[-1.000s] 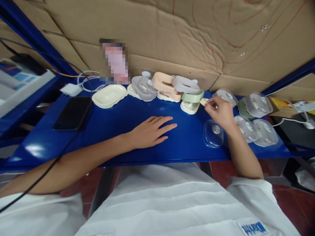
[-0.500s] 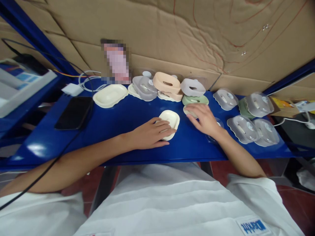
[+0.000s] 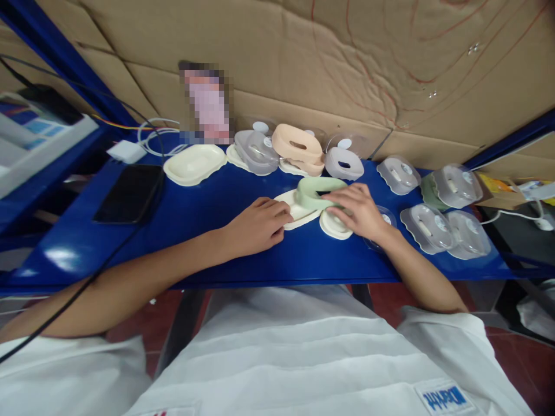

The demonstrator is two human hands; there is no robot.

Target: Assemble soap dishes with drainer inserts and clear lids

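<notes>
My left hand [image 3: 260, 225] is closed on the left rim of a cream oval dish [image 3: 299, 212], which lies on the blue table, slightly tilted. My right hand [image 3: 359, 211] grips the right end of a pale green plastic cover with a slot [image 3: 307, 196], its fingers near the slot. That cover overlaps the far right part of the cream dish; whether it touches it I cannot tell. Just below my right hand lies a smaller cream lid-like piece [image 3: 336, 225], partly hidden by the fingers. A clear plastic cover [image 3: 384, 216] sits beside my right wrist, partly behind it.
Behind stand a peach slotted cover [image 3: 297, 138], a grey slotted cover [image 3: 344, 167] and a clear-covered grey box [image 3: 255, 153]. Several clear-lidded boxes [image 3: 429, 225] are at right. A cream dish [image 3: 195, 164], a black phone [image 3: 129, 193] and a white charger [image 3: 125, 151] lie at left.
The green cover has come from under the grey one toward the front left, in my right hand. The grey cover now sits lower. My left hand has shifted to the cream dish's left rim.
</notes>
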